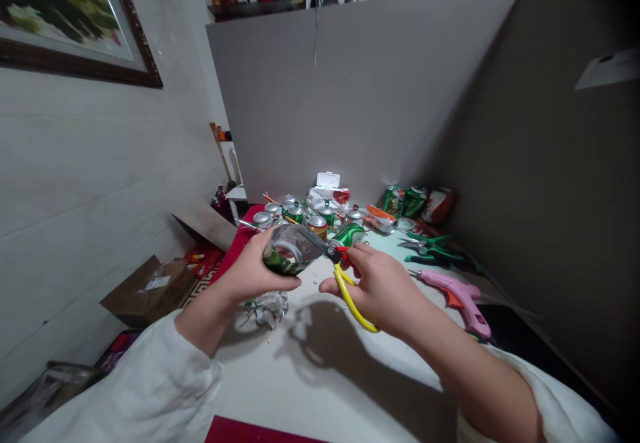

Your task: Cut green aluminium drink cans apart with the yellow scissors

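Observation:
My left hand is wrapped round a cut-open green drink can, tilted so that its silvery inside faces me. In my right hand are scissors with yellow and red handles. Their dark blades reach to the can's cut rim; whether they are closed on the metal I cannot tell. Below my left hand, curled metal scraps lie on the white table. Just behind the scissors a green can piece rests on its side.
Several small can-made pieces stand at the back near a wipes pack. Crushed and whole cans sit back right. Green-handled shears and a pink glue gun lie to the right. A cardboard box is at the left.

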